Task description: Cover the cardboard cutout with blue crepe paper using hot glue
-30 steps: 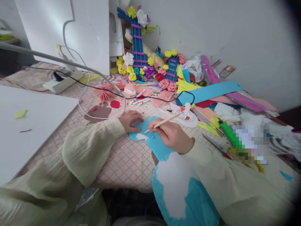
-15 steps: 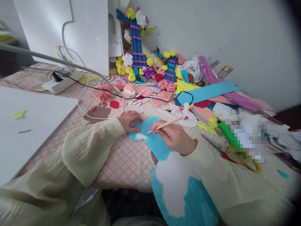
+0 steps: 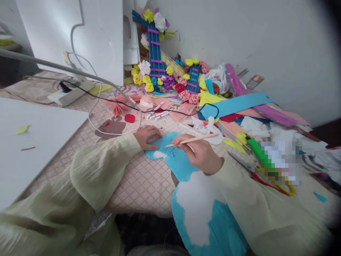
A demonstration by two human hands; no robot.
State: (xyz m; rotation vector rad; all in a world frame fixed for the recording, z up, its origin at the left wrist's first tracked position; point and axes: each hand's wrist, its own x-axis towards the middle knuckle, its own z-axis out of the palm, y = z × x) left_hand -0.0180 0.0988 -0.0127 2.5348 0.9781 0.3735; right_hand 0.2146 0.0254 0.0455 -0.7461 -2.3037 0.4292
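Note:
A blue and white paper cutout (image 3: pixel 183 169) lies on the table, its wide lower end hanging past the front edge. My left hand (image 3: pixel 147 138) rests on the cutout's upper left edge with fingers spread. In my right hand (image 3: pixel 198 153) is a thin pale wooden stick (image 3: pixel 198 138), gripped between thumb and fingers. The stick's pointed tip is at the blue upper part, close to a small wrinkle in the paper. Near my left fingers a small white patch (image 3: pixel 160 155) shows on the blue.
Scissors (image 3: pixel 252 169) and a green tube (image 3: pixel 259 153) lie at the right. Behind are markers (image 3: pixel 160 113), paper scraps and flower-trimmed blue guitar shapes (image 3: pixel 156 49). A white board (image 3: pixel 39 142) covers the left; a white cable (image 3: pixel 92 119) loops toward my left hand.
The stick has tilted flatter in my right hand, its back end swinging right and its tip rising slightly up the paper. My left hand and the cutout stay in place.

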